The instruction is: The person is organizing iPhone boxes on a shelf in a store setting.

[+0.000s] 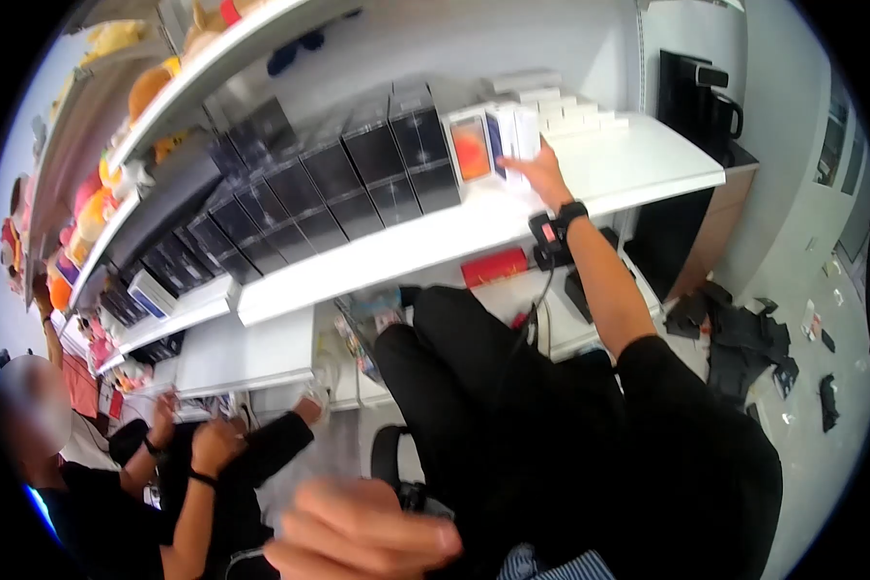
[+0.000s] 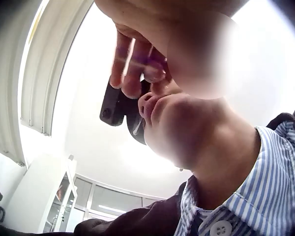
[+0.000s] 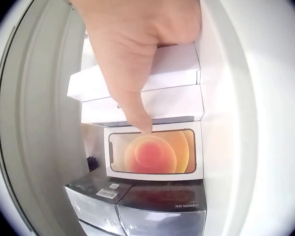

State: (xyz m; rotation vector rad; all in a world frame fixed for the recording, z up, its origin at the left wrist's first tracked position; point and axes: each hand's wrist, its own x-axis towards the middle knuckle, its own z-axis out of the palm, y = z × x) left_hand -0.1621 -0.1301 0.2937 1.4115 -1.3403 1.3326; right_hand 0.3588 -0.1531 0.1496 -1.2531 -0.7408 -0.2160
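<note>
My right hand (image 1: 541,181) reaches to the shelf and grips a row of upright white phone boxes (image 1: 524,130). In the right wrist view its thumb (image 3: 137,115) lies across two white boxes (image 3: 174,103); the other fingers are hidden behind them. The thumb's tip is at the edge of a phone box with an orange and red screen picture (image 3: 152,153), which stands against black boxes (image 3: 160,201). My left hand (image 1: 362,530), blurred, is raised close to the camera with loosely curled fingers, holding nothing visible. The left wrist view puts its fingers (image 2: 132,86) near the face.
Stacked black boxes (image 1: 343,179) fill the shelf to the left; smaller white boxes (image 1: 575,116) lie behind on the right. A red box (image 1: 494,267) sits on the lower shelf. Another person (image 1: 97,512) sits at left. A black coffee machine (image 1: 686,97) stands at right.
</note>
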